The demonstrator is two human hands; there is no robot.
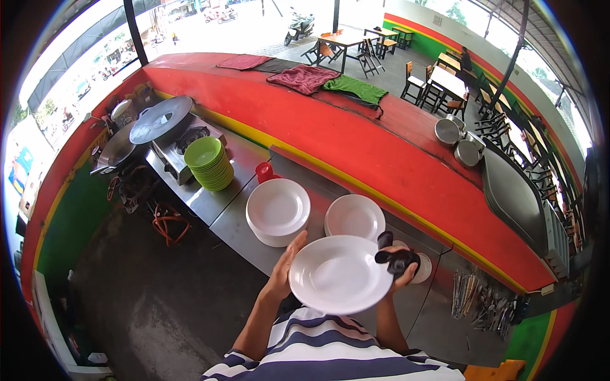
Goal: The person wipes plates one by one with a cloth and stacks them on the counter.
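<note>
A white plate [340, 276] is held in front of my body, above the near edge of the steel counter. At its left rim is my left hand [286, 266], palm against the edge and fingers extended. My right hand [404, 275] has the right rim, with a bunched dark cloth [400, 259] in its fingers. Just beyond the plate stand two stacks of white plates, a left stack [278, 208] and a right stack [355, 216]. A pale round container [422, 268] sits beside my right hand, partly hidden by it.
Green bowls [208, 164] are stacked by a gas stove [183, 147] with a large wok lid [161, 120]. A red cup [264, 171] stands behind the plates. Cutlery [495, 307] lies at right. A red wall [305, 116] borders the counter, with cloths [305, 78] and pots [449, 131] on its ledge.
</note>
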